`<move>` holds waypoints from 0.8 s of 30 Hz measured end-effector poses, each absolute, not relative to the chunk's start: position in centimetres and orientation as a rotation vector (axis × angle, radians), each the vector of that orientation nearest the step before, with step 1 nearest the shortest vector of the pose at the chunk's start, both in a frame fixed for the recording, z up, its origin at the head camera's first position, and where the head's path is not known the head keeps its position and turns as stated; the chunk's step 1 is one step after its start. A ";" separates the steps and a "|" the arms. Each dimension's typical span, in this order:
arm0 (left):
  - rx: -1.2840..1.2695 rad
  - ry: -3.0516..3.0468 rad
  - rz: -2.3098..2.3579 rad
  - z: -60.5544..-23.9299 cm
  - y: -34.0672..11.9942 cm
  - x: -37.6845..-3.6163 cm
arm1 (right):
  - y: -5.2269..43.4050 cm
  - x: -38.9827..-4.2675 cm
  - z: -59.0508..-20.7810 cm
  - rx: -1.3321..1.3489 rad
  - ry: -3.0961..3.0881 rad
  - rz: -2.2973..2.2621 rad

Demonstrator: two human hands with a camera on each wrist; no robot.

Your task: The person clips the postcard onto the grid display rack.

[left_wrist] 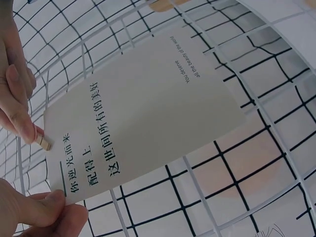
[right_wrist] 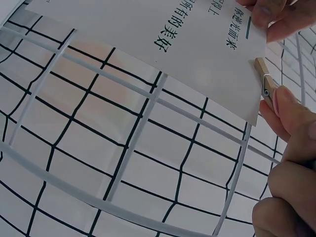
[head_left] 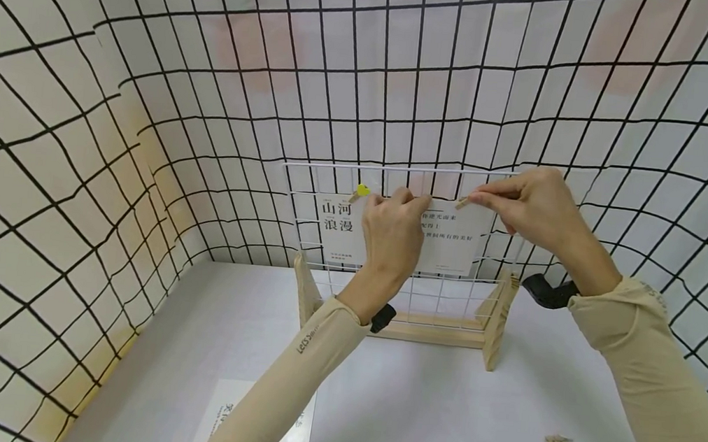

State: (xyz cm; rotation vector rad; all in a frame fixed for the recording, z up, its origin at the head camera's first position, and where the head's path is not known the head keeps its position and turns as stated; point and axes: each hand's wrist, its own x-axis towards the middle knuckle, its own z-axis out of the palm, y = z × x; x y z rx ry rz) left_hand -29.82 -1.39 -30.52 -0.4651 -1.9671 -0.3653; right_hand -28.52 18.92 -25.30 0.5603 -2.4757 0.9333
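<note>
Fingers [left_wrist: 74, 218] pinch one card [head_left: 446, 250] (left hand [head_left: 394, 233]) and one clothespin [right_wrist: 265, 79] of four (right hand [head_left: 541, 208]).

Left hand [head_left: 393, 235] pinching, thumb [left_wrist: 55, 198] against fingers [left_wrist: 73, 218], and to its right the right hand [head_left: 538, 208] pinches too, both arms [head_left: 290, 373] stretched forward!

Beige sleeves [head_left: 286, 376] bear dark lettering [head_left: 308, 340], with black devices [head_left: 548, 292] at the wrists.

The head camera looked forward and down from farther back, spanning the rack [head_left: 432, 334]. Both wrist cameras looked closely, turned sideways oppositely, sharing the printed card [left_wrist: 163, 106] and clothespin [right_wrist: 263, 74].
</note>
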 end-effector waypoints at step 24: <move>-0.503 -1.931 -0.392 -30.5 -1.9 -30.1 | 19.7 -28.8 -26.0 0.640 -2.477 0.683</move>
